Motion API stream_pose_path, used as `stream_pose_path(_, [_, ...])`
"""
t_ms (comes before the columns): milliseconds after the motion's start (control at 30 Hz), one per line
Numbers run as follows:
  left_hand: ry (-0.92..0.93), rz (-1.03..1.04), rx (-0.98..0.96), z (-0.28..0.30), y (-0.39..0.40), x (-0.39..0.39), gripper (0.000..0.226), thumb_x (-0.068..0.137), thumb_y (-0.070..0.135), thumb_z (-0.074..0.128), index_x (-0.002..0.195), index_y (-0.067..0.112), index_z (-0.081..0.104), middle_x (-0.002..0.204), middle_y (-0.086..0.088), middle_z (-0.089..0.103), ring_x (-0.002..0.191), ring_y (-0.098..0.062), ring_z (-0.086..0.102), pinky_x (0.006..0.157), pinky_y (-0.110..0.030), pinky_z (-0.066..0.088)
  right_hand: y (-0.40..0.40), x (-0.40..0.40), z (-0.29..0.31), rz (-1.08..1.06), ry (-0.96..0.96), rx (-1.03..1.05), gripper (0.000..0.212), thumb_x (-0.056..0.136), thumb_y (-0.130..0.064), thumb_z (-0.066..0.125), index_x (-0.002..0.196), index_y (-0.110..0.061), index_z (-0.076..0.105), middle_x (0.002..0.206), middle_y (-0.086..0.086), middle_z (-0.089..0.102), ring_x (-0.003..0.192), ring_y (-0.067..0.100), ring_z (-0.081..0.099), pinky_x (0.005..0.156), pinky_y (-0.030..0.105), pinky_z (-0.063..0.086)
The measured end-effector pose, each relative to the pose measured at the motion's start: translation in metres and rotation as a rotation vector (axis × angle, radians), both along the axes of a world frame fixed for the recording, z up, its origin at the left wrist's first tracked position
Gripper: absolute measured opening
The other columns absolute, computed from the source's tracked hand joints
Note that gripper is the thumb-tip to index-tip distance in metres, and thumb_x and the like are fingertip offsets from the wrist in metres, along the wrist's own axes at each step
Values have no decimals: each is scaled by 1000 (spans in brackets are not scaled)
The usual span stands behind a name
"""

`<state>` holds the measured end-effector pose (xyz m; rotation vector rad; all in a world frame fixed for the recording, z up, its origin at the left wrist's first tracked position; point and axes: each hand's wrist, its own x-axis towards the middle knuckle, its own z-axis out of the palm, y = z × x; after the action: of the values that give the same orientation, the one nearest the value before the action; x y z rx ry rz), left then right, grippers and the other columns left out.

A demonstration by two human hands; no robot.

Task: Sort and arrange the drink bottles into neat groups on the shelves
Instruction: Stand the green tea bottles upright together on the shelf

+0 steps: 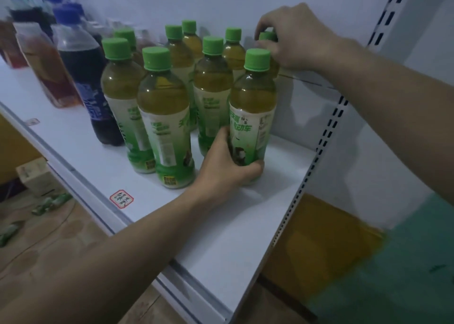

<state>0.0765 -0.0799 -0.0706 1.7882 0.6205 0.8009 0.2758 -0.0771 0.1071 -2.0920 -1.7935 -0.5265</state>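
Several green tea bottles with green caps stand grouped on the white shelf (240,225). My left hand (226,166) grips the lower body of the front right green tea bottle (253,102), which stands upright on the shelf. My right hand (292,36) reaches over to the back right and holds the cap of another green tea bottle (266,36), mostly hidden behind the front one. A second front green tea bottle (164,117) stands just left of my left hand.
A dark cola bottle with a blue cap (86,78), an orange-red drink bottle (46,63) and more blurred bottles stand at the left. A red-edged label sticker (121,199) sits near the shelf's front edge. A perforated upright (326,137) bounds the right. Green packets (51,203) lie on the floor.
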Motion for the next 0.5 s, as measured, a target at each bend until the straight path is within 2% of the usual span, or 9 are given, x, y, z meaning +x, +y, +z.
stream_pose_path(100, [-8,11,14,-2,0,-2,76,60,44,83,128,38,49,116,23,69,109,6,65,85,-17,55,-2,-1,0,-10,-2,-7,32,100,-44,57,120,-20,67,124,14,66,111,35,60,94,42,47])
stream_pose_path(200, [-7,10,28,0,-1,-3,65,62,45,81,120,45,52,112,29,69,107,8,65,82,-12,53,-5,-4,1,-10,-18,-22,34,101,-43,56,122,-18,66,125,15,65,115,36,58,96,44,47])
stream_pose_path(333, [-2,-37,42,-1,1,-2,66,71,38,81,131,35,52,118,25,67,111,9,63,84,-9,51,-14,-6,3,-36,-104,11,43,102,-48,52,136,-24,55,127,15,62,115,36,58,91,44,47])
stream_pose_path(400, [22,-70,52,-2,2,0,65,80,26,81,135,34,47,120,26,63,110,12,60,83,-7,50,-21,-6,7,0,-135,142,43,102,-50,47,136,-24,55,123,11,63,109,29,58,86,38,43])
stream_pose_path(500, [93,-145,67,3,7,9,67,81,23,78,139,30,44,118,23,60,110,8,59,84,-9,50,-30,-11,17,161,1,247,35,103,-40,47,123,-16,63,110,1,64,87,3,48,76,15,38])
